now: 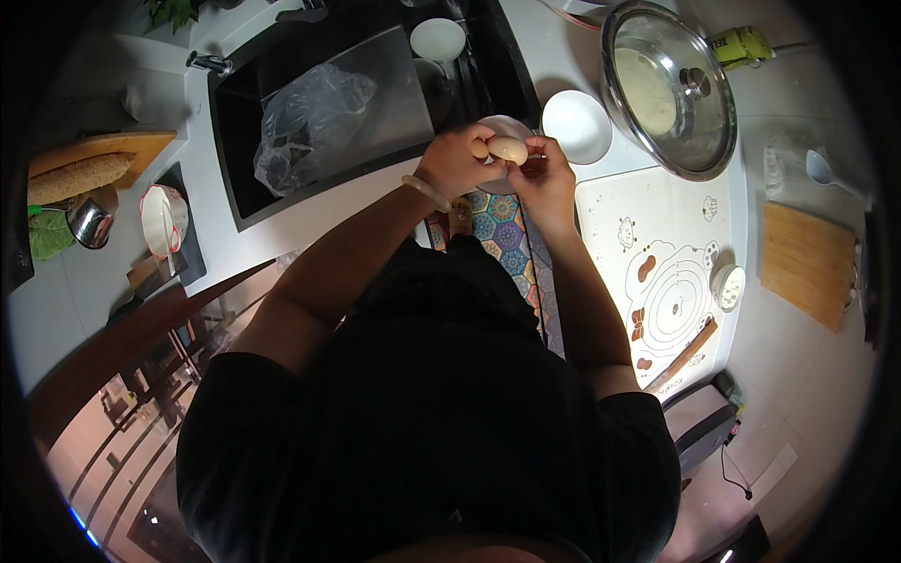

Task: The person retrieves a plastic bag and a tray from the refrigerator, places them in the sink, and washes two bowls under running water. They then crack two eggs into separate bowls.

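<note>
Both hands meet over a pale bowl near the sink's corner. My left hand holds an egg in its curled fingers, and a bangle circles that wrist. A second egg lies between the two hands, with the fingertips of my right hand at its right end and the left fingers touching its left side. Part of the bowl is hidden by the hands. Just right of them stands a white bowl.
A black sink holds a clear plastic bag and a small bowl. At right are a glass-lidded pot with dough inside, a printed baking mat, a rolling pin and a wooden board.
</note>
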Motion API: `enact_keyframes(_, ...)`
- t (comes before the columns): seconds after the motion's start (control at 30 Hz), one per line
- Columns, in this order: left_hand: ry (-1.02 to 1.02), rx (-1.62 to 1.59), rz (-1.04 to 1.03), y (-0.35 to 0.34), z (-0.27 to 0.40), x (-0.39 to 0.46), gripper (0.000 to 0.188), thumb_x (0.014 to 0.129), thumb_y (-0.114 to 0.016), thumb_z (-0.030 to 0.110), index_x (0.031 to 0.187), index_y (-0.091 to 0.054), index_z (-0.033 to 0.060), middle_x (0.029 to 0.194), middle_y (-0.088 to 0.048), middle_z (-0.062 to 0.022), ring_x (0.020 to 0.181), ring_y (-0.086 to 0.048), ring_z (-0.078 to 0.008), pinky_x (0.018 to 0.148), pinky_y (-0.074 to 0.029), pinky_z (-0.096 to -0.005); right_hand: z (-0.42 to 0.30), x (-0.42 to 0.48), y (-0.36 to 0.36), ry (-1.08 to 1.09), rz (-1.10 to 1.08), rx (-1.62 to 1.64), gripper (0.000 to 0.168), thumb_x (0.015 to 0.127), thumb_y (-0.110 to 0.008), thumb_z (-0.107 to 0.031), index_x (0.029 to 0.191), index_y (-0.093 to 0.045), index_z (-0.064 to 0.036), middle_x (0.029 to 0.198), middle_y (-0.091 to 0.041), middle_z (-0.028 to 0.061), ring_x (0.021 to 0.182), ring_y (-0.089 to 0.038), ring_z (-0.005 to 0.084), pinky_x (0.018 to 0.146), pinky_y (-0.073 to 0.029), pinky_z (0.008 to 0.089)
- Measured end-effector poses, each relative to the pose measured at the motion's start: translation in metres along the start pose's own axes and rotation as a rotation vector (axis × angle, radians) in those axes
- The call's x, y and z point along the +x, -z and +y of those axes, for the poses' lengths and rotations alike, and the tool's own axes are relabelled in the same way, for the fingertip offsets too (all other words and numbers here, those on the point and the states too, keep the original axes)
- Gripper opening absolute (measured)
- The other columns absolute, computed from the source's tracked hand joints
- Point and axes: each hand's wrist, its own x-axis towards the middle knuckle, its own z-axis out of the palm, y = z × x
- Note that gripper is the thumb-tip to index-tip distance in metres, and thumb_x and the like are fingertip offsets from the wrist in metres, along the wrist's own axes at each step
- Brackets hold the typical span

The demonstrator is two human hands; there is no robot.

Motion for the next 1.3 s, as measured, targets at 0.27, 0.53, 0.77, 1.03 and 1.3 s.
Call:
enact_keyframes(0.27,0.032,0.043,0.078,-0.008,-0.004,0.000,0.042,0.065,-0.072,0.028,0.101,-0.061,0.0083,0.091,-0.065,-0.0126,0.082,-0.064,-0.0283,0.072,-0.052,-0.0353,0.005,0.002,-0.007,0.164,0.047,-0.239,0.034,0.068,-0.066,0.001,0.100,-0.056,-0.001,0.088,-0.058,0.0132,0.071,-0.064,0.0215,0.063,-0.054,0.0295)
enact_keyframes(0.53,-0.028,0.052,0.076,0.001,-0.004,0.005,0.040,0.068,-0.071,0.019,0.105,-0.060,0.0086,0.093,-0.067,-0.0095,0.084,-0.065,-0.0255,0.074,-0.052,-0.0325,0.004,0.004,0.002,0.172,-0.077,-0.220,0.038,0.068,-0.060,0.003,0.106,-0.055,-0.003,0.093,-0.058,0.0148,0.077,-0.063,0.0281,0.066,-0.053,0.0344)
enact_keyframes(0.77,-0.365,0.218,0.039,0.026,-0.003,0.016,0.039,0.068,-0.071,0.012,0.106,-0.060,0.0116,0.097,-0.063,-0.0061,0.087,-0.062,-0.0257,0.075,-0.051,-0.0330,0.001,0.012,0.029,0.527,-0.188,-0.620,0.045,0.068,-0.062,0.001,0.112,-0.055,-0.006,0.096,-0.060,0.0108,0.090,-0.059,0.0288,0.080,-0.047,0.0365)
enact_keyframes(1.03,-0.422,0.245,0.047,0.037,0.018,0.018,0.040,0.068,-0.071,0.016,0.105,-0.059,0.0119,0.100,-0.062,-0.0054,0.089,-0.061,-0.0259,0.075,-0.051,-0.0348,-0.017,0.011,0.037,0.565,-0.131,-0.622,0.048,0.068,-0.063,-0.002,0.115,-0.054,-0.008,0.098,-0.060,0.0096,0.091,-0.057,0.0271,0.082,-0.044,0.0373)
enact_keyframes(1.3,-0.201,0.050,0.019,0.042,0.032,0.016,0.038,0.070,-0.073,0.021,0.103,-0.061,0.0073,0.095,-0.065,-0.0070,0.084,-0.063,-0.0208,0.072,-0.051,-0.0308,-0.019,0.003,0.027,0.381,0.003,-0.363,0.048,0.072,-0.064,0.001,0.118,-0.052,-0.005,0.100,-0.060,0.0109,0.087,-0.059,0.0258,0.077,-0.048,0.0346)
